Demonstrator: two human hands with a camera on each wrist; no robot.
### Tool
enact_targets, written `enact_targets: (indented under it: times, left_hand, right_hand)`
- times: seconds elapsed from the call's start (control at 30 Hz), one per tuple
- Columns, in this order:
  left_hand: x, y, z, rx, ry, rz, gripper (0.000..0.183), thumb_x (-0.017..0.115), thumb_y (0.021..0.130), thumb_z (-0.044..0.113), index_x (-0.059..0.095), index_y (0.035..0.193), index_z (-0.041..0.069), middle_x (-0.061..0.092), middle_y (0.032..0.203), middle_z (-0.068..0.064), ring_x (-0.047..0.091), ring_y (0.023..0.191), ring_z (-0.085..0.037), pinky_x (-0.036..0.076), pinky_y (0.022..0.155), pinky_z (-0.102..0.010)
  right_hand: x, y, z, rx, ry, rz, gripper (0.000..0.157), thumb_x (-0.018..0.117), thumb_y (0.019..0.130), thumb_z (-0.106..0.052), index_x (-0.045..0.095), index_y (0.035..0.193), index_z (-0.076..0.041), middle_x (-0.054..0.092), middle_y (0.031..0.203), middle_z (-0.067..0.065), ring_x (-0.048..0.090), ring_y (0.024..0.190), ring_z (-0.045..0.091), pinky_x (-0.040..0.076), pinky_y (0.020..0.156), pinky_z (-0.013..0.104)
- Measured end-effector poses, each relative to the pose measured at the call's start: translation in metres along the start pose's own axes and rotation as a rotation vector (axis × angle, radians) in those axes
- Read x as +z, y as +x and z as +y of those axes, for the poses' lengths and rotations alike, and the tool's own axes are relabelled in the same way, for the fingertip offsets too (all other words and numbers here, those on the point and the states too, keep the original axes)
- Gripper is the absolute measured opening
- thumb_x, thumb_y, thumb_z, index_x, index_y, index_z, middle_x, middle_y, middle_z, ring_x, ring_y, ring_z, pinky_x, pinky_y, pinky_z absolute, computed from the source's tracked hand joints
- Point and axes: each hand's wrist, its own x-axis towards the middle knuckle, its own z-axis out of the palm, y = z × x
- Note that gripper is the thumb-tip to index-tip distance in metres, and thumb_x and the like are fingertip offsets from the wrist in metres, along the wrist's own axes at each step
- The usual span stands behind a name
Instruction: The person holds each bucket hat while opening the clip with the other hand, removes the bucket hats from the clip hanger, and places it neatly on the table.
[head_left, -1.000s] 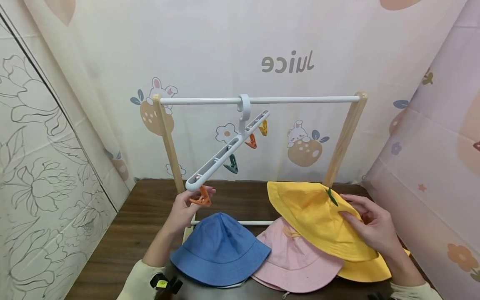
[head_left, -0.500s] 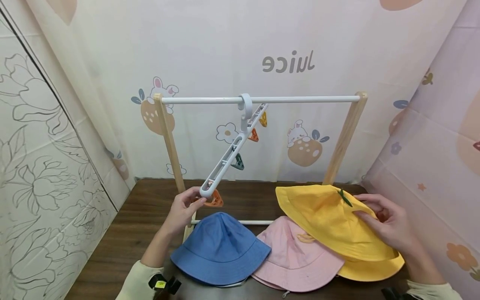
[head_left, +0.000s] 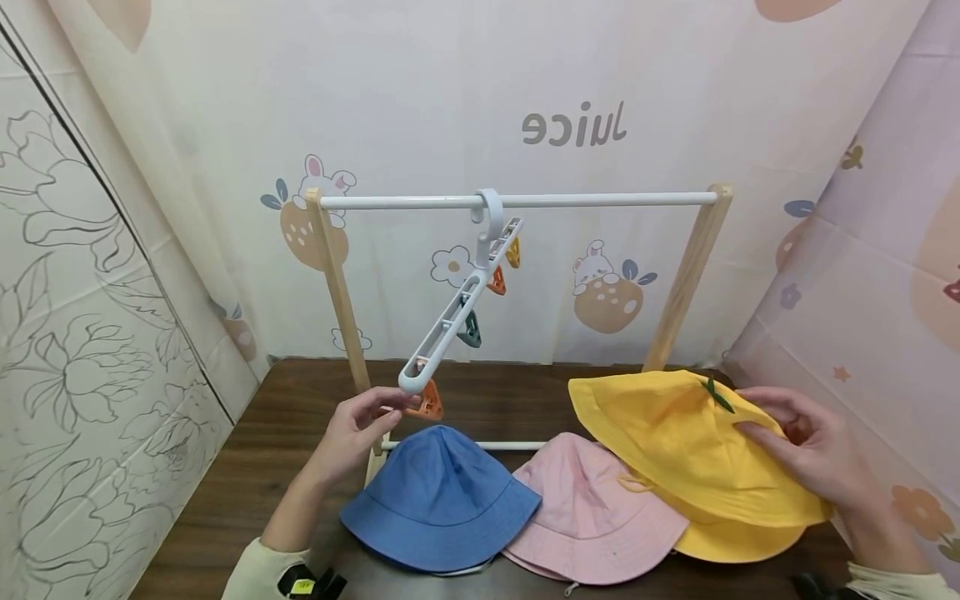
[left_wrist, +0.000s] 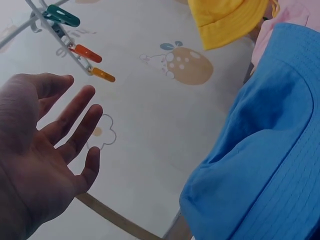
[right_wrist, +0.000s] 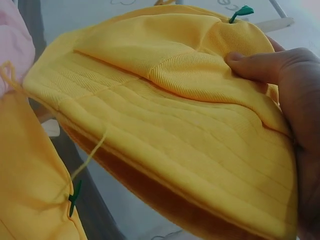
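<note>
A yellow bucket hat (head_left: 675,442) with a green leaf tab on its crown is held up by my right hand (head_left: 810,450), thumb on the outer crown. In the right wrist view its wide stitched brim (right_wrist: 165,135) hangs down. My left hand (head_left: 360,433) is at the near end of the white clip hanger (head_left: 442,333), fingertips beside an orange clip (head_left: 429,403). The left wrist view shows that hand's fingers loosely bent around nothing. Dark green (head_left: 469,329), red-orange (head_left: 497,281) and yellow (head_left: 513,252) clips hang farther along the hanger.
The hanger hooks over the white rail (head_left: 600,200) of a wooden-legged rack. On the dark table (head_left: 247,492) lie a blue hat (head_left: 442,500), a pink hat (head_left: 585,508) and another yellow hat (head_left: 735,546), partly under the held one. A patterned curtain (head_left: 420,100) stands behind.
My right hand has carried the yellow hat to the right. The hanger's near end has swung right and slightly down, and my left hand's fingers have come away from behind the orange clip.
</note>
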Motion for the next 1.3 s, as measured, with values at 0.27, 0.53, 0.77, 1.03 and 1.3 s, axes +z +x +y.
enact_targets:
  times: [0.27,0.53,0.77,1.03,1.3]
  left_hand:
    - [-0.017,-0.012,0.001,0.095,0.008,-0.033,0.029,0.058,0.11,-0.009,0.066,0.137,-0.013,0.079,0.132,0.022,0.075,0.12,0.002,0.061,0.101,-0.018]
    - [-0.033,-0.021,-0.002,0.124,0.018,-0.014,0.028,0.058,0.108,-0.013,0.067,0.134,-0.014,0.08,0.134,0.018,0.078,0.12,-0.002,0.061,0.1,-0.016]
    - [-0.046,-0.026,0.002,0.081,0.05,0.027,0.028,0.057,0.109,-0.011,0.066,0.135,-0.013,0.081,0.131,0.018,0.076,0.122,0.0,0.058,0.1,-0.015]
    - [-0.06,-0.033,0.003,0.049,0.067,0.056,0.03,0.056,0.11,-0.01,0.066,0.138,-0.011,0.081,0.132,0.015,0.075,0.123,0.002,0.059,0.1,-0.016]
    - [-0.07,-0.041,0.0,0.072,0.061,0.082,0.03,0.056,0.109,-0.013,0.065,0.137,-0.014,0.082,0.131,0.013,0.077,0.122,0.0,0.058,0.101,-0.015]
  right_hand:
    - [-0.02,-0.011,0.0,0.051,0.041,-0.036,0.059,0.059,0.088,0.04,0.066,0.139,0.012,0.087,0.123,-0.007,0.084,0.086,0.008,0.062,0.06,0.022]
    - [-0.049,-0.023,0.013,0.052,0.157,-0.069,0.065,0.05,0.089,0.044,0.062,0.145,0.012,0.087,0.127,0.002,0.086,0.087,0.016,0.064,0.059,0.028]
    - [-0.064,-0.037,0.012,0.139,-0.089,0.019,0.068,0.056,0.093,0.037,0.069,0.145,-0.006,0.086,0.123,-0.015,0.082,0.074,0.009,0.06,0.053,0.027]
    - [-0.082,-0.05,0.013,0.204,-0.029,0.068,0.068,0.055,0.099,0.031,0.07,0.146,-0.016,0.086,0.123,-0.018,0.079,0.067,0.01,0.057,0.048,0.028]
    - [-0.091,-0.056,0.019,0.157,0.142,0.101,0.07,0.049,0.098,0.036,0.068,0.149,-0.008,0.086,0.128,-0.009,0.084,0.078,0.01,0.06,0.05,0.029]
